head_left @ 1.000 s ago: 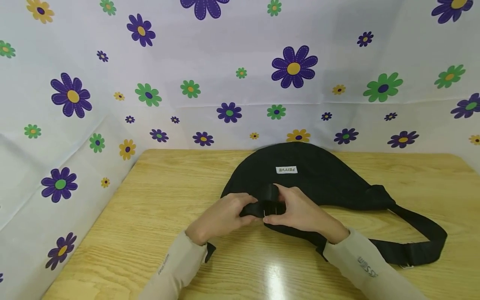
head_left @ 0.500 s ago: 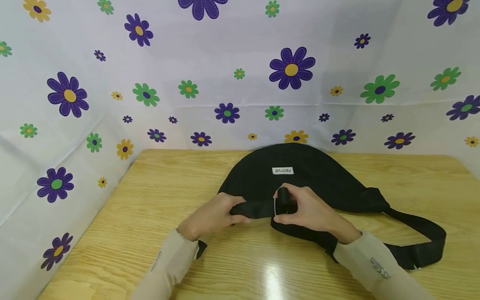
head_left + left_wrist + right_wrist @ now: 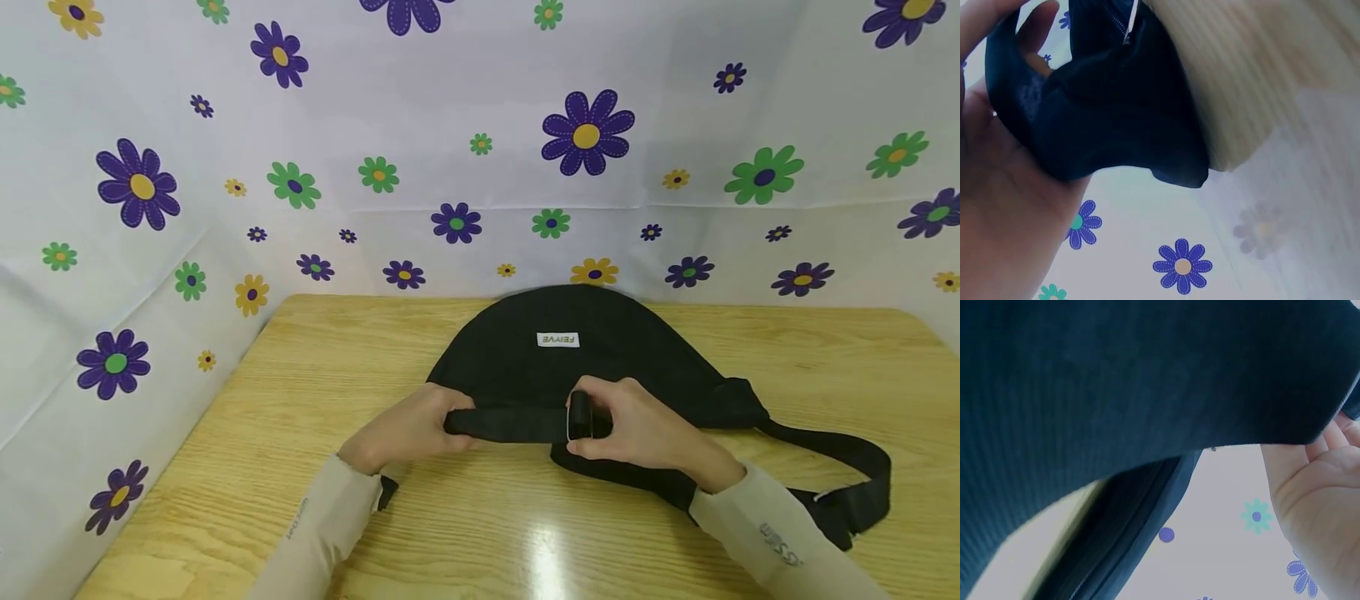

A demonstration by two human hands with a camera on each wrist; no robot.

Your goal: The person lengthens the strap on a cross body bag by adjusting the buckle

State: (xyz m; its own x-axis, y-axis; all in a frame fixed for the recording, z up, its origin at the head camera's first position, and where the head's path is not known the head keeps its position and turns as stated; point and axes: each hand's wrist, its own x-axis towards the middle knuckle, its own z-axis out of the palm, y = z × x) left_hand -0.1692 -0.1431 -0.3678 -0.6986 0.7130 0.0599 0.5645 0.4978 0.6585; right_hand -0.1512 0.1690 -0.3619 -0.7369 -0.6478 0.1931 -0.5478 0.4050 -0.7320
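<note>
A black waist bag [image 3: 630, 342] with a small white label [image 3: 558, 340] lies on the wooden table. My left hand [image 3: 405, 425] grips its black webbing strap [image 3: 510, 425] near the bag's left side. To the right, my right hand [image 3: 641, 425] pinches the strap at a metal-edged buckle [image 3: 568, 422], where the webbing stands up in a loop. Between both hands the strap runs flat and straight. In the left wrist view, webbing loops through the left hand [image 3: 1016, 194] beside a zipper [image 3: 1112, 17]. Broad black webbing [image 3: 1147, 375] hides the right fingertips in the right wrist view.
The bag's far strap end [image 3: 855, 454] curves out on the right, with another adjuster on it. Behind the wooden table [image 3: 300, 358] hangs a white flower-printed cloth [image 3: 420, 100], which also covers the left side.
My hands have moved apart: the left went left with the strap, the right went right with the buckle. The strap between them is now longer and straighter. The bag shifted slightly left.
</note>
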